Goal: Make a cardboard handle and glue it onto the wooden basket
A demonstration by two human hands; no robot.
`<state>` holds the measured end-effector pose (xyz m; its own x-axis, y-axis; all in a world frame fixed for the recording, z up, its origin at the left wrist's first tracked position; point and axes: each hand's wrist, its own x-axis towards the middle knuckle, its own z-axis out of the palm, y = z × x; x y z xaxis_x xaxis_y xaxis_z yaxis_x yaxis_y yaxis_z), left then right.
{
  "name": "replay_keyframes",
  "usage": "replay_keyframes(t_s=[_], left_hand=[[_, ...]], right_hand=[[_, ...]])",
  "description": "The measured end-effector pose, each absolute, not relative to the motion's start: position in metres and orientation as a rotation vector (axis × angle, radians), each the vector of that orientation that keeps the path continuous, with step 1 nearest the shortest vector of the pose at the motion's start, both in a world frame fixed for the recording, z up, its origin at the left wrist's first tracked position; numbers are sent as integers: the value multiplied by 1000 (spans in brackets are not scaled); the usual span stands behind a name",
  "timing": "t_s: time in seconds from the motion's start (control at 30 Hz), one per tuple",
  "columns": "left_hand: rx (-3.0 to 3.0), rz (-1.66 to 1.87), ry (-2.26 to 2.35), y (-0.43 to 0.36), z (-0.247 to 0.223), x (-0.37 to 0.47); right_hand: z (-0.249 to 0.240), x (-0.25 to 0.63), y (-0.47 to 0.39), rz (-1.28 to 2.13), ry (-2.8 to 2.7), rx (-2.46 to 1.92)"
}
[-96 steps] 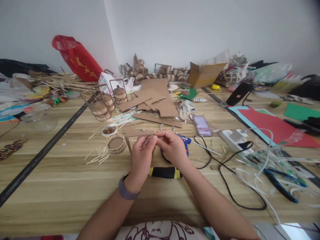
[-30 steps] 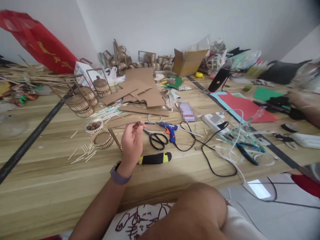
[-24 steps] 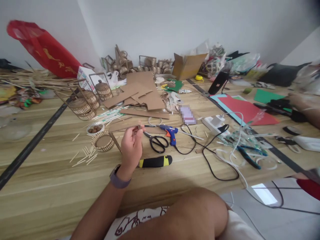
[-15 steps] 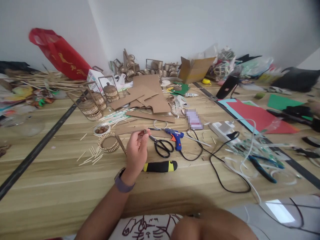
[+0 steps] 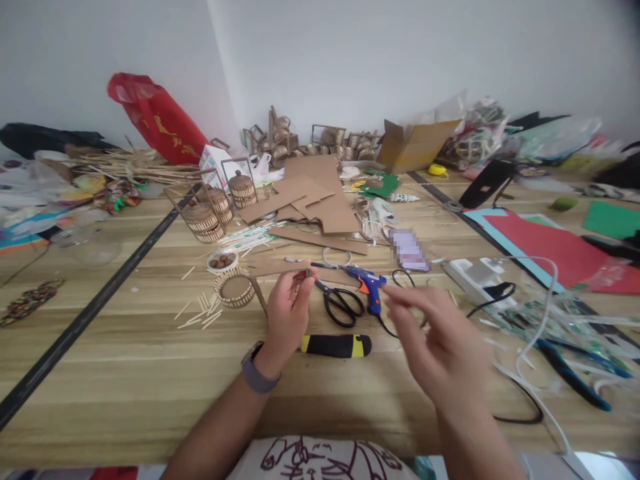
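Note:
My left hand [image 5: 287, 313] is raised over the wooden table [image 5: 125, 373] and pinches a small brown bead-like piece [image 5: 306, 273] between thumb and fingertips. My right hand [image 5: 440, 347] is blurred in motion to the right of it, fingers spread, holding nothing. Black scissors [image 5: 343, 305], a blue glue gun [image 5: 367, 285] and a black-and-yellow handled tool [image 5: 336, 345] lie between and below the hands. A round woven stick basket [image 5: 233, 288] sits left of my left hand, with loose sticks [image 5: 200, 312] beside it.
Cardboard sheets [image 5: 315, 200], small wicker cages [image 5: 205, 213] and a white dish of brown beads [image 5: 221, 260] lie farther back. A phone [image 5: 407, 241], a white power strip [image 5: 473, 273], black cables, blue pliers [image 5: 575, 373] and red paper [image 5: 545, 247] crowd the right side.
My right hand had dropped out of view below the table edge and has now come back up toward the left hand. The left hand has kept its pinch on the small piece.

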<state>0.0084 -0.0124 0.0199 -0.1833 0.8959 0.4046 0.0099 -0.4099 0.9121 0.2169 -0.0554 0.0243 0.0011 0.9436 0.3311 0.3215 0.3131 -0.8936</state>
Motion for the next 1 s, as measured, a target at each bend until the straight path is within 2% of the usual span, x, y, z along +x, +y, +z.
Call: replay_keyframes(t_s=[0.1,0.17,0.4,0.63,1.0], left_hand=[[1383,1684,1068,-12,20,7],[1370,1710,1047,-11,19,7],[1367,1719,1013,-10,17,8],[1421,1738,1025,-11,19,6],[1396,1769,1042,-10,17,5]], right_hand=[[22,219,-21,359,-1647,-1804],[10,221,-2,258,-1726,-2136],[-18,223,17,396,-1784,-2338],[-30,239,19,535,-1476,-2051],[0,223,7,1310,-939,-1082]])
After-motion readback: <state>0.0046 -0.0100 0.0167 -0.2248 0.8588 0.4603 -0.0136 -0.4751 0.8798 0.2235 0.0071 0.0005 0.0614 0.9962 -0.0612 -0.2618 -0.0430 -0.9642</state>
